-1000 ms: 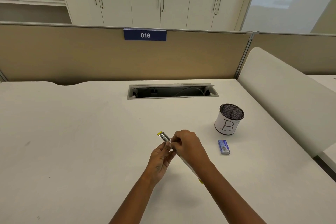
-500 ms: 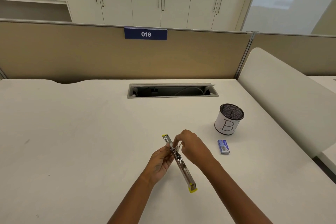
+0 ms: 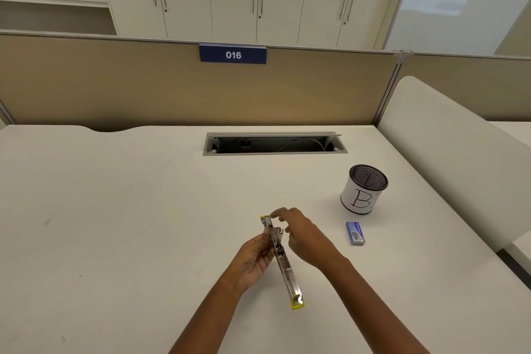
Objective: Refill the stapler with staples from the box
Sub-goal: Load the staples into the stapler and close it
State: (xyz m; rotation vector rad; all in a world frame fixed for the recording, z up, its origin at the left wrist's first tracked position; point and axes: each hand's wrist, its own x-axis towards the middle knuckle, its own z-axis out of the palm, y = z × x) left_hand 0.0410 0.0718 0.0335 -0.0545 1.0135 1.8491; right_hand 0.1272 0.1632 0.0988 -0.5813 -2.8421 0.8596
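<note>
A metal stapler (image 3: 283, 263) with yellow ends is swung fully open into one long strip above the white desk (image 3: 115, 224). My left hand (image 3: 255, 257) grips it at the hinge in the middle, from the left side. My right hand (image 3: 298, 231) hovers just right of the stapler's far half, fingers spread and holding nothing. The small blue staple box (image 3: 355, 233) lies closed on the desk to the right of my right hand, apart from both hands.
A black mesh pen cup (image 3: 363, 190) with a white label marked B stands behind the staple box. A cable slot (image 3: 274, 144) is cut into the desk at the back. A beige partition (image 3: 143, 86) closes the far edge, and a white panel (image 3: 448, 152) slopes along the right.
The stapler has been unfolded from nearly closed to fully open. My right hand has let go of it and lifted away with fingers spread. My left hand keeps its grip.
</note>
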